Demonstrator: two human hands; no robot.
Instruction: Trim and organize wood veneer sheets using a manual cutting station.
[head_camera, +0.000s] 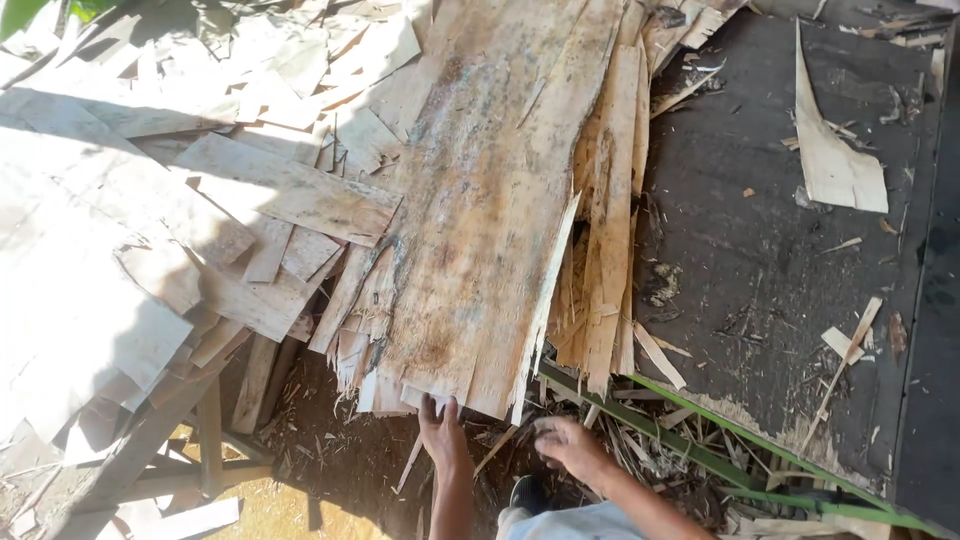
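A long stained sheet of wood veneer (480, 220) lies on top of a heap of thin sheets, its torn near end hanging over the edge. My left hand (441, 430) reaches up to that ragged near edge, fingers touching the underside; whether it grips is hard to tell. My right hand (566, 444) hovers just below and right of the sheet's end, blurred, fingers curled, holding nothing I can see. A stack of splintered narrow veneer strips (605, 230) lies along the sheet's right side.
Pale veneer sheets (110, 270) are piled in sunlight at the left. A dark platform (760, 250) with a green edge (690, 450) lies at the right, with a loose curved veneer piece (835, 150) on it. Wood scraps and a frame (205, 440) sit below.
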